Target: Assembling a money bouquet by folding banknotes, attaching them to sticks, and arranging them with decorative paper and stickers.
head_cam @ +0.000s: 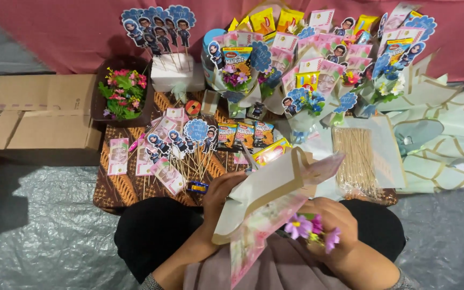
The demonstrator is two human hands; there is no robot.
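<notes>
Left hand (pixel 222 194) grips one folded wrapping sheet (pixel 267 188); right hand (pixel 333 225) clasps three purple flowers (pixel 311 228); three snack packets (pixel 244 134) mid-table.

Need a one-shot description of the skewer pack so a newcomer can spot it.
Start at the low batik-covered table and go to its right end. The skewer pack lies flat there on pale wrapping paper: a clear bag of thin tan sticks, the only plain, unprinted bundle among colourful snack bouquets.
</notes>
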